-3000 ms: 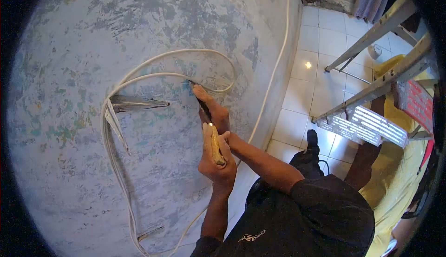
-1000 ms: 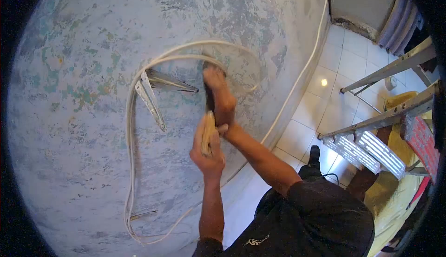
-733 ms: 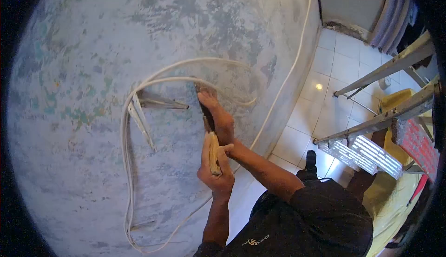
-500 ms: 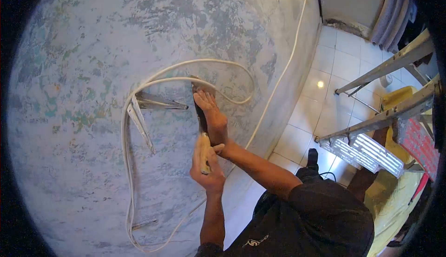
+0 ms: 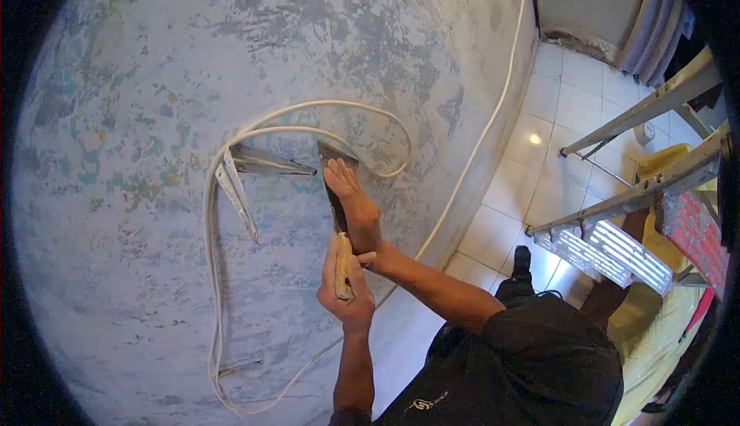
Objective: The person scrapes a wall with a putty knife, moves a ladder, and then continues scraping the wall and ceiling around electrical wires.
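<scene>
A scraper with a wooden handle [image 5: 343, 278] and a wide dark metal blade [image 5: 333, 199] lies against the patchy blue-white wall [image 5: 139, 272]. My left hand [image 5: 347, 303] is wrapped round the handle, its thumb showing on the right side. Stretched out flat, my right hand [image 5: 354, 202] rests on the blade with its fingers toward the blade's wide end and covers much of it. Just left of the blade, a metal bracket [image 5: 274, 164] sticks out from the wall. A looped white cable [image 5: 308, 104] passes by the blade's wide end.
Another metal bracket arm [image 5: 240, 199] angles downward by the cable. Low on the wall is a small metal piece [image 5: 240, 368]. At right, a stepladder [image 5: 617, 210] stands on white floor tiles [image 5: 493, 237]. Beside it are a yellow chair-like object [image 5: 661, 164] and draped cloth [image 5: 655, 25].
The scraper and both hands have slid a short way down the wall. The hold on the handle and the flat hand on the blade are the same. My view has shifted slightly.
</scene>
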Available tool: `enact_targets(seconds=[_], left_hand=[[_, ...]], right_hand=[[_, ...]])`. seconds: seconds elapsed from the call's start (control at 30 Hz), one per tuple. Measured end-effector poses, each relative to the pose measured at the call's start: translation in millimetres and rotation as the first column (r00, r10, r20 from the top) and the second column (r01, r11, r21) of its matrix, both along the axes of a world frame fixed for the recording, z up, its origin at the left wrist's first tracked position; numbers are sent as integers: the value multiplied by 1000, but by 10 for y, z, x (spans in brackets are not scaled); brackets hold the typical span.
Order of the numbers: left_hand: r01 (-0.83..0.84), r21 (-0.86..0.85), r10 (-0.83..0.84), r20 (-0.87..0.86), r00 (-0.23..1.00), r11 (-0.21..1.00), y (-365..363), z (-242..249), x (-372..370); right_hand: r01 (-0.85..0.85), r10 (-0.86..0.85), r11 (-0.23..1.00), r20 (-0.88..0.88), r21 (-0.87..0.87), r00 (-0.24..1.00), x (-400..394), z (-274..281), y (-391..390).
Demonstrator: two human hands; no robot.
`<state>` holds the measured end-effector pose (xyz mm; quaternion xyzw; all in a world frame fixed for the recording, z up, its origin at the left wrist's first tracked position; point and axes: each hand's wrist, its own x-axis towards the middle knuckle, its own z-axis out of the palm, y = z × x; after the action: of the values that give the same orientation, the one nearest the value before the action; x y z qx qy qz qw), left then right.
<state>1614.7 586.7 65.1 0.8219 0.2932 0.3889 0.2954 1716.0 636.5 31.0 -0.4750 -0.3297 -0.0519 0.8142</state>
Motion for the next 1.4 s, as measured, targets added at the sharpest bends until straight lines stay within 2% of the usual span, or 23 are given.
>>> enact_targets(seconds=[0.17, 0.23, 0.37, 0.5, 0.57, 0.63, 0.73, 0.77, 0.83, 0.9, 0.93, 1.07, 1.13, 1.23, 1.3, 1.37, 1.4], left_hand=[[20, 7, -20, -45, 999, 1000, 86, 30, -47], [11, -3, -11, -34, 999, 1000, 115, 39, -109], [-27, -7, 27, 5, 1000, 1000, 66, 23, -170], [54, 12, -54, -14, 998, 998, 302, 122, 136], [115, -10, -115, -5, 993, 993, 308, 150, 256], [48, 83, -40, -94, 995, 995, 183, 66, 255], [10, 78, -8, -25, 1000, 997, -34, -90, 214], [-9, 75, 7, 23, 1000, 997, -42, -120, 192], [9, 89, -5, -39, 999, 996, 85, -41, 188], [-1, -48, 0, -32, 999, 999, 253, 23, 283], [24, 1, -24, -47, 999, 1000, 269, 83, 328], [33, 93, -25, -82, 996, 995, -32, 81, 323], [21, -18, -21, 17, 1000, 1000, -93, -8, 285], [20, -19, -21, -72, 997, 1000, 258, 40, 447], [44, -33, -45, -14, 999, 998, 242, 148, 617], [27, -8, -28, -51, 998, 1000, 175, 138, 669], [35, 126, -17, -138, 990, 991, 121, 109, 597]], right_hand=[[60, -59, 998, 20, -2, 998, -4, -10, 61], [116, -116, 993, -32, -24, 993, -89, 21, 110], [98, -98, 995, -28, 2, 995, -196, -61, 156], [188, -187, 982, 28, -27, 982, 129, -47, 252], [163, -163, 986, 30, -15, 986, 250, -43, 238], [109, -108, 994, 33, -8, 994, 213, -105, 117], [-2, 2, 1000, 6, 12, 1000, 152, -130, -21], [10, -10, 1000, 1, 14, 1000, 175, -124, -4], [78, -78, 997, -3, 0, 997, 241, -56, 58], [207, -207, 978, 8, -38, 978, 357, 27, 154], [216, -216, 976, 2, -38, 976, 375, 13, 172], [92, -92, 996, 0, -11, 996, 183, -130, 68], [75, -75, 997, 9, -7, 997, 189, -144, 73], [139, -139, 990, 16, -11, 990, 476, -92, 216], [131, -131, 991, 9, -2, 991, 545, -106, 256], [99, -99, 995, 14, 0, 995, 479, -164, 183], [80, -80, 997, 13, -5, 997, 423, -191, 126]])
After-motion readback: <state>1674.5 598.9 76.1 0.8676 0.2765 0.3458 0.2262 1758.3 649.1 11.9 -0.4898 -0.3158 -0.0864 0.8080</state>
